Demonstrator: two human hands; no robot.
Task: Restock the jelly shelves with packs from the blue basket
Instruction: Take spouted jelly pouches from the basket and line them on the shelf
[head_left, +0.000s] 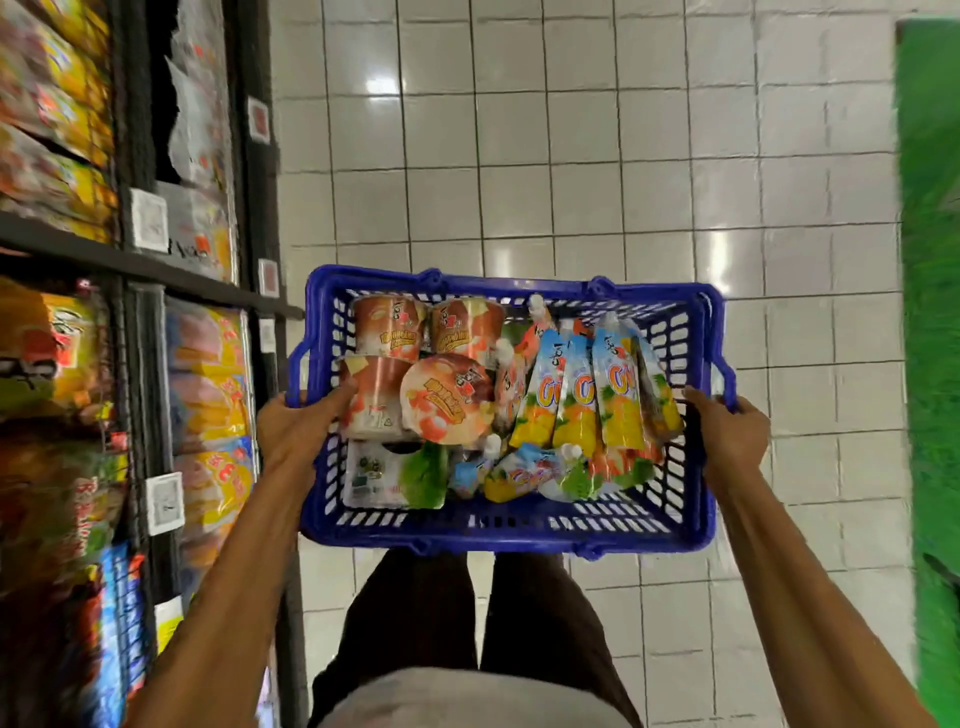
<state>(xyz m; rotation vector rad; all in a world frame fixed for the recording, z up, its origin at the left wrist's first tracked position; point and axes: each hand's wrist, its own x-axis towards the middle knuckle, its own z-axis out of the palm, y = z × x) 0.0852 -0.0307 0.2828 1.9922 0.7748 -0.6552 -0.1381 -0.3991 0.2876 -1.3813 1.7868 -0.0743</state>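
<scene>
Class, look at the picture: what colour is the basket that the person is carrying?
Blue: the basket is solid blue plastic with slotted walls, seen clearly in the head view.

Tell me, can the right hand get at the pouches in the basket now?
Probably not yet: the right hand grips the rim of the blue basket. The pouches lie uncovered close by, so the way is free once it lets go.

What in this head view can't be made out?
All head view.
Blurred by motion: colourful shelf packs at left, labels unreadable.
Blurred print: white shelf tags.
Hidden: lower layers of the blue plastic basket, under orange jelly cups and blue-yellow spouted pouches.
Hidden: fingertips of left grip and right grip, behind the basket's ends.
Cut off by the right edge, blurred: green surface.
</scene>
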